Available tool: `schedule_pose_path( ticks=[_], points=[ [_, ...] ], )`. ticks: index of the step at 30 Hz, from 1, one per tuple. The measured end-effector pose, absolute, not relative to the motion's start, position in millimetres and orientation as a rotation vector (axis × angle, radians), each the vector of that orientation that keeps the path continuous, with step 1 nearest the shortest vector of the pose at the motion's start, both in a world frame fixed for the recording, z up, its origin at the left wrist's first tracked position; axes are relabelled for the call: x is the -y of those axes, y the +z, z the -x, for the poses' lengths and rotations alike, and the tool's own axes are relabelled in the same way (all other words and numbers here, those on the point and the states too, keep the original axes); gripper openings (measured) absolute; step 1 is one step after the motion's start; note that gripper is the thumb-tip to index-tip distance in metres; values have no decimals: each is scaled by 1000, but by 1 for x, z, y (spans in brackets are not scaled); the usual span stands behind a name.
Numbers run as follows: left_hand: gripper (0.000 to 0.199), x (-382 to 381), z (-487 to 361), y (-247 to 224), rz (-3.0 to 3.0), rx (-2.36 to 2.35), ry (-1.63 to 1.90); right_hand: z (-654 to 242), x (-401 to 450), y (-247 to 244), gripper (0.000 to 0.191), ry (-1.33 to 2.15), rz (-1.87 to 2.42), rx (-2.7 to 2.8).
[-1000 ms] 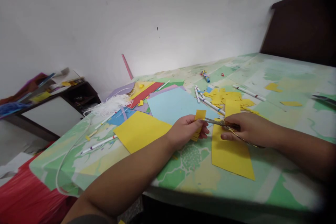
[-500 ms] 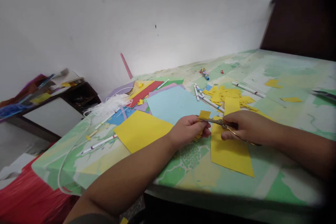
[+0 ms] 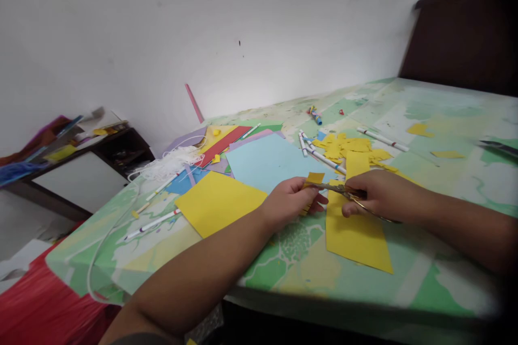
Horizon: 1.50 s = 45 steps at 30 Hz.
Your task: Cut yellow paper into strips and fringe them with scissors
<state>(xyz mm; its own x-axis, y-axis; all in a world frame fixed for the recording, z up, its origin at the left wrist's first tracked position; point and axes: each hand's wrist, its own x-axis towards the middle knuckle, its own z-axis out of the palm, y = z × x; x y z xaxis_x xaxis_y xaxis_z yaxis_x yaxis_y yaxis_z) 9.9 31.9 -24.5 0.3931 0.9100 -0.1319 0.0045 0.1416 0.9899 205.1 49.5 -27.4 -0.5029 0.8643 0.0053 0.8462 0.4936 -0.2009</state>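
Note:
My left hand (image 3: pixel 293 197) pinches a small yellow paper strip (image 3: pixel 314 178), whose upper end sticks out above the fingers and whose lower edge looks cut into a fringe. My right hand (image 3: pixel 376 194) is closed round the handles of a pair of scissors (image 3: pixel 339 188). The blades point left and reach the strip at my left fingertips. Under the scissors a yellow paper sheet (image 3: pixel 356 242) lies on the table. Behind my right hand is a heap of yellow paper scraps (image 3: pixel 343 145).
A patterned tablecloth (image 3: pixel 299 264) covers the table. Left of my hands lie another yellow sheet (image 3: pixel 222 202), a light blue sheet (image 3: pixel 271 161), a red strip (image 3: pixel 224 146) and tangled white string (image 3: pixel 174 161). Several markers (image 3: pixel 382 139) are scattered about. A dark blade-like object (image 3: pixel 499 146) lies far right.
The fingers of my left hand have opened out slightly below the strip, and the scissors have shifted a little. Both hands otherwise stay in place.

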Motion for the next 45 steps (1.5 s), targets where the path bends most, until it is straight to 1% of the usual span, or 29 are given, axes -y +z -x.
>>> schedule_pose_path(
  ticks=[5, 10, 21, 34, 39, 45],
  points=[
    [19, -35, -7, -27, -1293, -968, 898, -207, -51, -28, 50, 254, 1539, 2594],
    [19, -34, -9, -26, -1247, -969, 920, -206, -52, -29, 49, 213, 1541, 2579],
    [19, -30, -13, -22, -1216, -990, 936, -206, -48, -25, 49, 355, 1463, 2597],
    [16, -29, -13, -21, -1274, -1008, 879, -206, -48, -24, 48, 386, 1411, 2621],
    [18, -30, -13, -22, -1280, -1010, 876, -207, -51, -27, 48, 360, 1418, 2621],
    [22, -30, -10, -22, -1421, -1070, 889, -207, -52, -28, 49, 365, 1452, 2612]
  ],
)
